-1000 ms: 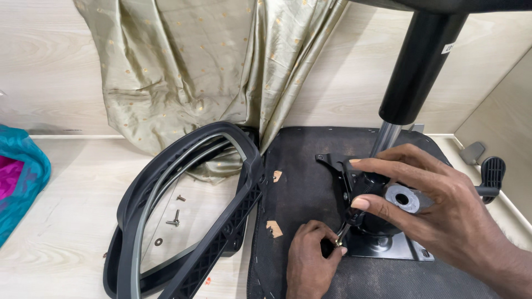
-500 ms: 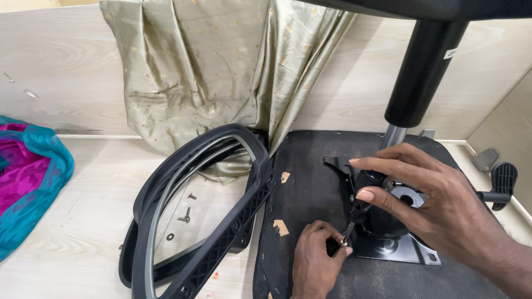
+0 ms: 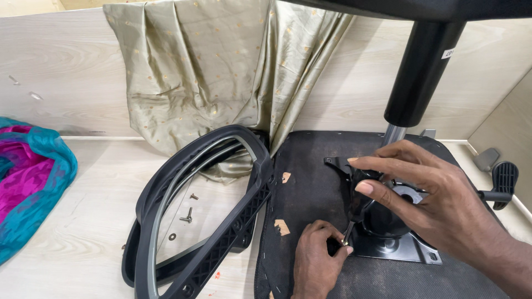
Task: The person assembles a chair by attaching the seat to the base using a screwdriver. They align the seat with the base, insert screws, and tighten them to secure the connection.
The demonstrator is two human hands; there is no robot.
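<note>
An upturned black chair seat (image 3: 310,188) lies on the wooden floor, with a black metal mechanism plate (image 3: 396,246) and a gas-lift column (image 3: 418,72) rising from it. My right hand (image 3: 438,207) grips a black-handled screwdriver (image 3: 357,213), its tip pointing down at the plate's near-left corner. My left hand (image 3: 318,260) pinches a small fastener at that tip, too small to make out. The screwdriver's handle is mostly hidden by my fingers.
A black chair backrest frame (image 3: 205,221) lies left of the seat, with loose screws (image 3: 187,216) and a washer inside it. A beige cloth (image 3: 221,72) hangs on the wall. Pink and teal fabric (image 3: 27,177) lies far left. A black lever knob (image 3: 504,180) sticks out at right.
The view has shifted left and slightly up, bringing more pink and teal fabric into sight. Both hands stay at the plate's corner with the screwdriver.
</note>
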